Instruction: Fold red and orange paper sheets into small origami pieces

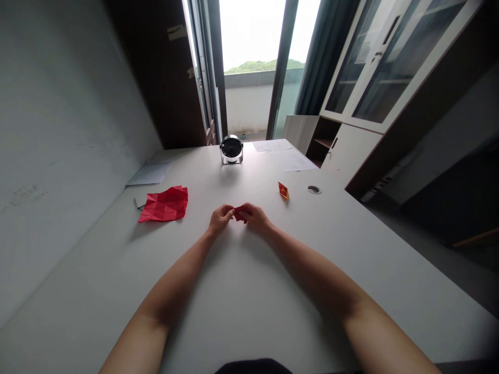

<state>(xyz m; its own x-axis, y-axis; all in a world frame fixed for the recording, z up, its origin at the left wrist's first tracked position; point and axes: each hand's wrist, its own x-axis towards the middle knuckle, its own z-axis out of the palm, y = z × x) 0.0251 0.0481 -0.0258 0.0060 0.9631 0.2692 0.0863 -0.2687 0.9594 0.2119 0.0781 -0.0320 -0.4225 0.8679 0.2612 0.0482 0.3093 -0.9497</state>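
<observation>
A small folded piece of red paper [239, 212] is held between my two hands, just above the middle of the white table [241, 291]. My left hand [221, 217] pinches its left edge between thumb and finger. The right side of the paper is gripped by my right hand [254, 215], whose fingers partly cover it. To the left lies a larger creased sheet of red paper [166, 203], opened out. An orange folded paper piece [283, 191] stands to the right of my right hand.
A round black fan-like device [232, 148] on a metal stand is at the back. White papers [292, 158] lie at the back right, another sheet [150, 172] at the back left by the wall. A cable hole [314, 190] sits near the right edge. Thin dark-framed glasses [138, 205] show partly behind the red sheet.
</observation>
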